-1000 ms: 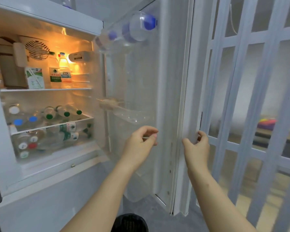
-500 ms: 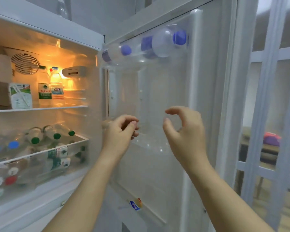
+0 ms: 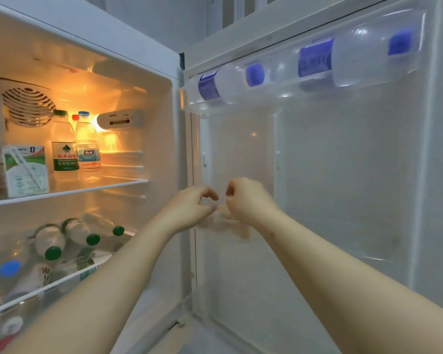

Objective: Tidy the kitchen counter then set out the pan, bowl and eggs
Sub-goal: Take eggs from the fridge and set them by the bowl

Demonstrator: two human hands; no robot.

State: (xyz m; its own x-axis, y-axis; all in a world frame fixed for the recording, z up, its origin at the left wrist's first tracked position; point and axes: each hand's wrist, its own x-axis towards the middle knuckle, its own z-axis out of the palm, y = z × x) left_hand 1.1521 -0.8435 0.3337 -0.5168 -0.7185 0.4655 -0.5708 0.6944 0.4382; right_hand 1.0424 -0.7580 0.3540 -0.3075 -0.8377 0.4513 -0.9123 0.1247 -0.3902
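Seeing both arms reached into the open fridge, hands meeting at the clear tray (image 3: 216,222) that hangs mid-height on the inside of the fridge door (image 3: 343,175). The pale peach rounded shapes in that tray I read as the eggs (image 3: 241,232), but they're blurred, so that's a judgement. They sit just under and between the two hands, on the hinge side of the door. Left hand (image 3: 189,209) has its fingers (image 3: 210,194) curled with the thumb closing toward them in a loop over the tray's near end. Right hand (image 3: 250,200) is knuckles-up with its fingers hooked downward at the other end. I can't tell whether either hand actually has hold of the tray or an egg, since motion blur and clear plastic hide the contact. Two hands, one at each end, makes sense to me: a thin egg tray flexes and tips, so lifting both ends level keeps the eggs seated. Top door rack (image 3: 279,98) carries blue-capped bottles (image 3: 356,60) lying sideways, well above the hands and out of the way. In the main compartment the glass shelf (image 3: 100,186) holds a carton (image 3: 27,169) and upright bottles (image 3: 64,146), and green-capped bottles (image 3: 79,233) lie in the bin below, none of them touched. Pan, bowl and bench are not in view. My read is that we're at the egg-fetch step and the setting out is not yet done. Risk is the tray catching on its door mount and tilting on the way out
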